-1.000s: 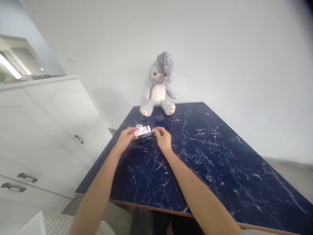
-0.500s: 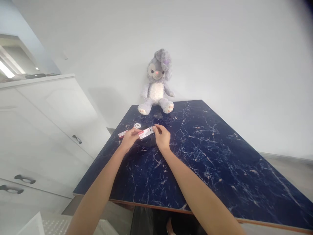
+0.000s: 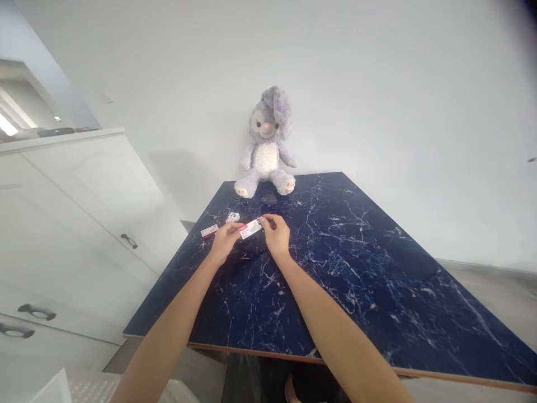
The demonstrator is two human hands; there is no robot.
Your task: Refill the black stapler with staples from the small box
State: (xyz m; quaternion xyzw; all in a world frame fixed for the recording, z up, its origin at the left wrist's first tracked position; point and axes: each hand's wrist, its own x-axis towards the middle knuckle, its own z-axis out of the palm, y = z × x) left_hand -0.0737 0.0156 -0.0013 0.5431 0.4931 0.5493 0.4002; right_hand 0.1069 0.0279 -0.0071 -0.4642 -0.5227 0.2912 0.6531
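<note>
A small red-and-white printed box (image 3: 250,228) is held between my two hands above the table. My left hand (image 3: 224,242) is closed on its left end, thumb and fingers pinching it. The fingers of my right hand (image 3: 277,235) pinch the right end, where a small dark patch shows beside the fingertips. Just left of my left hand lies another small white box with a red side (image 3: 209,230). Behind the left fingers sits a small white piece with black print (image 3: 232,217). The lettering is too small to read.
A grey plush rabbit (image 3: 266,159) sits at the far edge of the dark blue marbled table (image 3: 335,268), against the wall. White cabinets (image 3: 75,224) with dark handles stand to the left. The table's front edge runs below my forearms.
The camera view has shifted slightly. Both hands keep hold of the box, and the right end now sits closer to my right fingertips, with less dark showing there.
</note>
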